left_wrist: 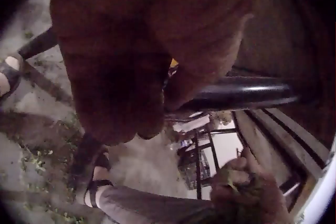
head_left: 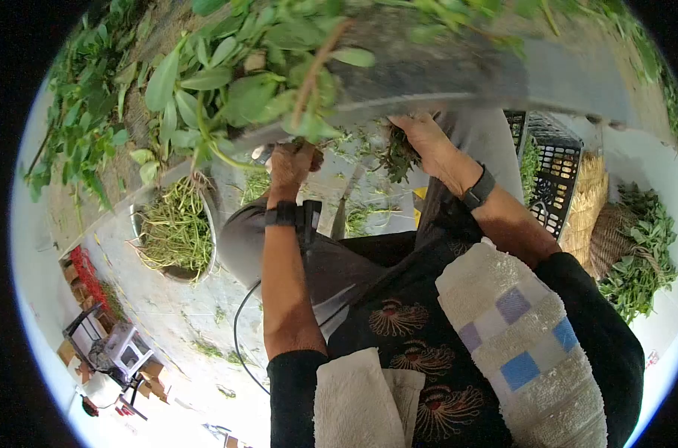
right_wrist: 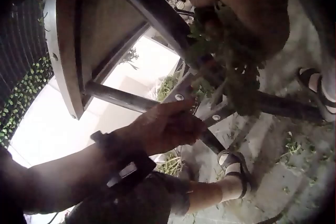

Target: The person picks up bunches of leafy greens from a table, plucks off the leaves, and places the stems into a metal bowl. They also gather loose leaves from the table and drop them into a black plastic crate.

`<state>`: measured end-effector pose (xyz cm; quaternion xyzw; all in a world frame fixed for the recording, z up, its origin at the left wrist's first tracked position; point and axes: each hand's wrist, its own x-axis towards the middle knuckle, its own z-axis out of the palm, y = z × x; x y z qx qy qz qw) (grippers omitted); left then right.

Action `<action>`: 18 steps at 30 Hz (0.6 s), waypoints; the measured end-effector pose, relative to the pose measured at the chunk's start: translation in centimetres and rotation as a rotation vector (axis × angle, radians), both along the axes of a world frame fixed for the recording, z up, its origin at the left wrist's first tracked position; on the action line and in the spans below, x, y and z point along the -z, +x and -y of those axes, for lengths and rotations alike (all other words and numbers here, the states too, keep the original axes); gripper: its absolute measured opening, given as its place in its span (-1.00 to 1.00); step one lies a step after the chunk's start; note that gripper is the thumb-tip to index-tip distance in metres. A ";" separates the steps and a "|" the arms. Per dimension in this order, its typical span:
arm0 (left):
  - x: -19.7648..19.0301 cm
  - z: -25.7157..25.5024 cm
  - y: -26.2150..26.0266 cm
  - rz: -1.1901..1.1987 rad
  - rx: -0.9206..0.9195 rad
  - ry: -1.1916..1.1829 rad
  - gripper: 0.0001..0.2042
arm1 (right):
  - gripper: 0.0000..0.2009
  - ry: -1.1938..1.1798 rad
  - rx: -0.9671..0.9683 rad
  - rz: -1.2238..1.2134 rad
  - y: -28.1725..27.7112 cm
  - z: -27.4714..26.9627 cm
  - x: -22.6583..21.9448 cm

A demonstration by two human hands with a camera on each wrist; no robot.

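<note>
My right hand (head_left: 432, 145) grips a bunch of leafy greens (head_left: 399, 155) just below the table edge, over my lap. The dark leaves (right_wrist: 231, 66) hang down from it in the right wrist view. To the left of it is my left hand (head_left: 290, 166), its fingers curled, also under the table edge. In the left wrist view the curled fingers (left_wrist: 121, 113) fill the upper part, and I cannot tell if they hold anything. Fresh green stems (head_left: 234, 89) lie on the table (head_left: 458, 71) above both hands.
A metal basin (head_left: 216, 216) full of stems stands on the floor at left. Black crates (head_left: 555, 175) and a woven basket (head_left: 608, 239) with greens are at right. Dark table legs (right_wrist: 121, 97) cross below the tabletop. Leaf scraps (right_wrist: 294, 150) litter the floor near sandalled feet.
</note>
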<state>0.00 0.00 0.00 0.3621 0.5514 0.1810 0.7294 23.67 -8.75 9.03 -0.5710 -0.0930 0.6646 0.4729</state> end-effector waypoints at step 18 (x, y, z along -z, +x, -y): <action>-16.8 9.7 1.9 -0.691 0.637 1.003 -0.73 | -0.51 0.748 -0.821 0.918 -1.1 2.4 -5.6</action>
